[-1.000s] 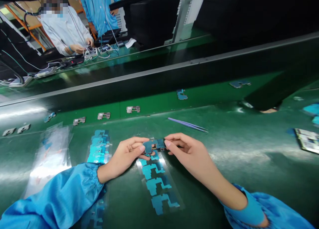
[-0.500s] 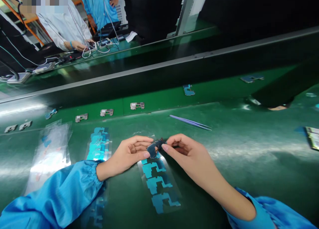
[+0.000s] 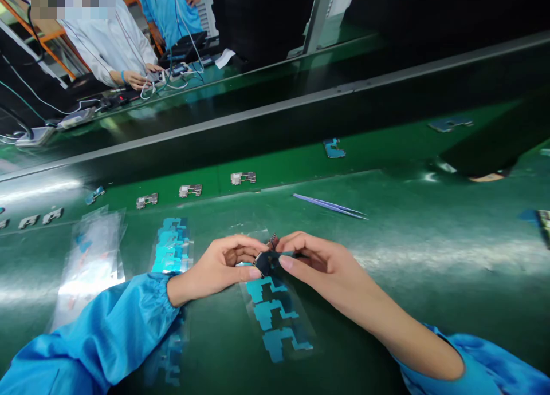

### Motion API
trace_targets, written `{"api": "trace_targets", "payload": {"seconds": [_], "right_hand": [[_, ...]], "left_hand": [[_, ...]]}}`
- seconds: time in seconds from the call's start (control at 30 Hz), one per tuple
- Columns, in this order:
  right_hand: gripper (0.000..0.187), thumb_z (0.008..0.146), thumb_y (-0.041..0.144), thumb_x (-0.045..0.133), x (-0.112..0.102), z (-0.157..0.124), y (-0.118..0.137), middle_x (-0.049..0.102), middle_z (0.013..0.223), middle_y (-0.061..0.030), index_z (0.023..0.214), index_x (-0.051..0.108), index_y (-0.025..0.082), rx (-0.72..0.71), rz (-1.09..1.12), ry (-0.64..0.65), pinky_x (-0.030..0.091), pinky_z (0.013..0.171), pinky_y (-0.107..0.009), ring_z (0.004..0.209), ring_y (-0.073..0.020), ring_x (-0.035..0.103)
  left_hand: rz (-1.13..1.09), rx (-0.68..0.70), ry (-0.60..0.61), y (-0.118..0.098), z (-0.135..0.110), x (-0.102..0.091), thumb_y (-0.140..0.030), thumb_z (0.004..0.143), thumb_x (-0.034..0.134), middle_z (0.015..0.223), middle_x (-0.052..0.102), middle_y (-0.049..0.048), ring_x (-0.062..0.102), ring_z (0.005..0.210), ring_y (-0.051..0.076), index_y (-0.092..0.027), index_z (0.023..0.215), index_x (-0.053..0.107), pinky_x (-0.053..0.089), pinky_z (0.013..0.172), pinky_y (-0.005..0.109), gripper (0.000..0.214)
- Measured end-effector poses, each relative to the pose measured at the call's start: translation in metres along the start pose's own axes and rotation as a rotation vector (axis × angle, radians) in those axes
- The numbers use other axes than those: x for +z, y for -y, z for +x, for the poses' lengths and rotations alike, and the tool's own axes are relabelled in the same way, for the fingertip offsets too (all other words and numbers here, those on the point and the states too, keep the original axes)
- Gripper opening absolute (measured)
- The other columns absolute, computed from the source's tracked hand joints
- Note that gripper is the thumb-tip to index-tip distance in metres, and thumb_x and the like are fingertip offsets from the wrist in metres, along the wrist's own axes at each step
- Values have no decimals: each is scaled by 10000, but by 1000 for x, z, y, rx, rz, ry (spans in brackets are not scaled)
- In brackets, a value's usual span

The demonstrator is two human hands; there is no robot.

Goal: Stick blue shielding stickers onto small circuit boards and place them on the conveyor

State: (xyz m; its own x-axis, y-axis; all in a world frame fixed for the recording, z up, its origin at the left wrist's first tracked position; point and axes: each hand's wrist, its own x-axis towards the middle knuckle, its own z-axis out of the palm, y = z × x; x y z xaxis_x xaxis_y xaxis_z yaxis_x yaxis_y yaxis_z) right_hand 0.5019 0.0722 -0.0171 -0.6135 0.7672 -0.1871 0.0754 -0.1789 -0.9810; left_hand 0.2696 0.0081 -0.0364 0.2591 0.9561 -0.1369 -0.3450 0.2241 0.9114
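My left hand point(image 3: 221, 266) and my right hand point(image 3: 320, 263) meet over the green bench, both pinched on a small dark circuit board point(image 3: 264, 260) held tilted on edge between the fingertips. Just below it lies a clear film strip point(image 3: 279, 320) carrying blue die-cut stickers. Both sleeves are blue.
A second sticker strip point(image 3: 172, 246) and an empty clear film point(image 3: 92, 257) lie to the left. Purple tweezers point(image 3: 330, 206) lie behind my hands. Several small metal parts point(image 3: 243, 178) and blue boards point(image 3: 334, 149) ride the green conveyor belt. Two people work across the line at the top left.
The small board lay flat, blue face up, between my fingers; it is now turned up on edge, showing its dark side. My hands have closed in slightly.
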Motion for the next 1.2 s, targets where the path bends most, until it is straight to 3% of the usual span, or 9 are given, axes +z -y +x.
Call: {"api": "trace_targets", "payload": {"seconds": [0.13, 0.33, 0.47, 0.6, 0.93, 1.2], "right_hand": [[254, 915, 441, 809, -7, 1, 4, 708, 1105, -38, 808, 701, 238, -3, 79, 64, 549, 884, -264, 1078, -211, 695], [234, 897, 475, 865, -17, -1, 3, 716, 821, -1, 878, 777, 259, 76, 150, 53, 533, 658, -210, 729, -134, 660], [283, 818, 472, 928, -19, -2, 4, 757, 858, -28, 942, 791, 258, 41, 112, -38, 582, 685, -251, 765, -176, 707], [316, 831, 521, 898, -19, -1, 6, 751, 804, -37, 859, 756, 240, -19, 58, -70, 584, 641, -250, 713, -177, 701], [311, 753, 507, 949, -18, 0, 1, 779, 791, -51, 853, 808, 248, -83, -3, -239, 625, 672, -256, 722, -194, 751], [319, 729, 511, 962, -15, 2, -3, 783, 770, -63, 823, 819, 241, -72, 48, -269, 629, 659, -289, 681, -196, 736]], "left_hand": [[-8, -27, -24, 0, -1, -1, -191, 815, 960, 1111, 817, 36, 757, 1038, 126, -235, 1165, 814, 586, 975, 226, 382], [-65, -62, -18, -1, 0, -2, -202, 808, 967, 1123, 828, 67, 780, 1016, 153, -213, 1213, 792, 614, 920, 233, 441], [-200, -65, -22, -2, 2, -1, -229, 799, 978, 1075, 824, 56, 797, 891, 147, -196, 1163, 772, 645, 833, 227, 420], [-320, -158, 38, -3, 2, -3, -255, 835, 954, 1094, 817, 58, 822, 944, 204, -193, 1141, 763, 699, 818, 284, 366], [-416, -216, 73, 4, 5, -8, -267, 836, 953, 1033, 814, 82, 830, 979, 247, -194, 1235, 767, 641, 601, 159, 447], [-452, -201, 117, 1, 5, -5, -279, 867, 929, 1086, 815, 98, 821, 994, 236, -185, 1199, 793, 668, 819, 252, 371]]}}
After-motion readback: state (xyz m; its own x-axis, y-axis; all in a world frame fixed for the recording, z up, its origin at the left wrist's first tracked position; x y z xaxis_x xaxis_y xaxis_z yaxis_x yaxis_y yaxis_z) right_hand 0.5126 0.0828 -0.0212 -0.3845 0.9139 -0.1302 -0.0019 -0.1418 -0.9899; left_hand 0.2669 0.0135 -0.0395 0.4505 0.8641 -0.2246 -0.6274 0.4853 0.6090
